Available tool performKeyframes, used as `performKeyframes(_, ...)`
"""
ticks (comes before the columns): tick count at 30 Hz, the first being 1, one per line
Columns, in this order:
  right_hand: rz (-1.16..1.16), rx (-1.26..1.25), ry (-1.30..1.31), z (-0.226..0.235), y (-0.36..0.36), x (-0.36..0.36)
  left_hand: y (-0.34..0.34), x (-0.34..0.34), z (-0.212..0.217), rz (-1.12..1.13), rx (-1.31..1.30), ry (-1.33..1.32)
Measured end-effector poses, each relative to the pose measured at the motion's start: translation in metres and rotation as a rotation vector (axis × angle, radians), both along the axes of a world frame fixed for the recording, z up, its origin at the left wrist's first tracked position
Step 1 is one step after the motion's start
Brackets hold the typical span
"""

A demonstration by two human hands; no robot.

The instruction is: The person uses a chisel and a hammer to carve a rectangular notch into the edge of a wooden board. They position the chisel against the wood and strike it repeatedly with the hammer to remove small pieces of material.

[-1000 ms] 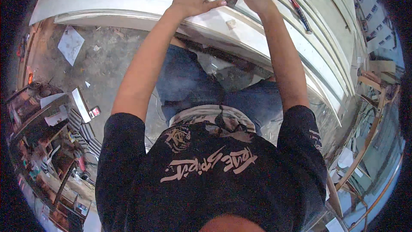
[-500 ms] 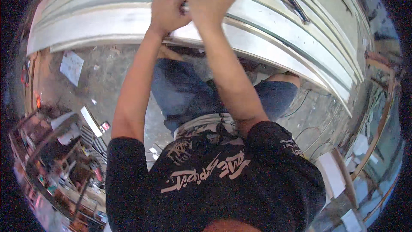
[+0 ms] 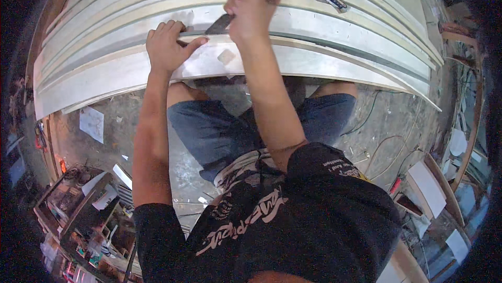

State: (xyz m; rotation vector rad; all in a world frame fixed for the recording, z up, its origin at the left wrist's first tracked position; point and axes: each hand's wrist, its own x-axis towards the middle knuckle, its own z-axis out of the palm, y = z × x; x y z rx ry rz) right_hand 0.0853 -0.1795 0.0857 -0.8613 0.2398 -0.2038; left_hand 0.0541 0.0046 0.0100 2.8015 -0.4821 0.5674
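Grey, littered concrete floor (image 3: 123, 136) spreads below a broad layer of long, pale, flat boards (image 3: 324, 60), bowed by the lens and running left to right before the seated person. Across them slants a wooden-handled tool with a flat, dark metal blade (image 3: 218, 23). Its long axis runs from the brown handle at upper right down to the tip at lower left. The right hand (image 3: 252, 13) is clenched around it. The left hand (image 3: 168, 47) lies on the boards, thumb spread from the fingers; whether it pinches an edge I cannot tell. The tip sits just to the right of the left thumb, apart or touching being unclear. Nearer the body, between the hands, lies a small, square, pale-tan chip (image 3: 227, 57).
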Motion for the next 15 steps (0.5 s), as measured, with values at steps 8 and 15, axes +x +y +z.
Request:
performKeyframes(8, -0.177, 0.434, 0.217, -0.005, -0.068, -0.01, -0.004, 0.005, 0.0, -0.102, -0.003, 0.017)
performKeyframes(15, 0.288, -0.34, -0.233, 0.014, -0.029, -0.007, 0.0, 0.002, -0.001, -0.14, 0.027, 0.094)
